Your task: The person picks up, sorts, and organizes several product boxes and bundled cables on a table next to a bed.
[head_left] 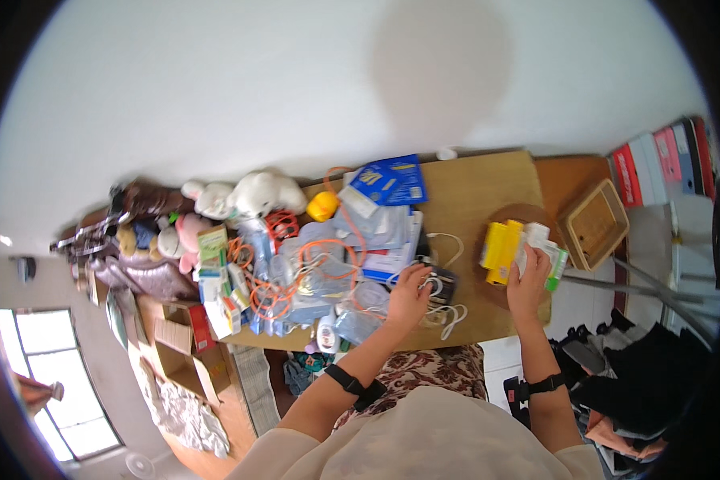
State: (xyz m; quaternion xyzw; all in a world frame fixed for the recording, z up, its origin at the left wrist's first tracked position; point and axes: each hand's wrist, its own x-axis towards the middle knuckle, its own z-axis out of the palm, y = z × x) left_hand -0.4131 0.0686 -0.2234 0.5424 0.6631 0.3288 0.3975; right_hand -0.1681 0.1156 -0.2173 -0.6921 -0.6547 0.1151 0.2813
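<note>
Over the cluttered middle of the table, my left hand [409, 297] has its fingers bent together beside a white cable [454, 318] and a dark flat item [443, 286]. What those fingers hold, if anything, is too small to make out. To the right, my right hand [526, 290] grips a small white box [537, 235] among other small cartons. Yellow boxes [501, 250] stand just left of it, and a green-and-white box [557, 270] is at its right. These boxes rest on a round brown mat [494, 297].
Orange cord [274, 306], clear plastic packaging [320, 284] and a blue packet [394, 181] crowd the table's left and middle. Plush toys [268, 194] sit against the wall. A wicker basket [596, 226] stands at the right edge, near binders [644, 168]. Open cardboard boxes [186, 352] lie left.
</note>
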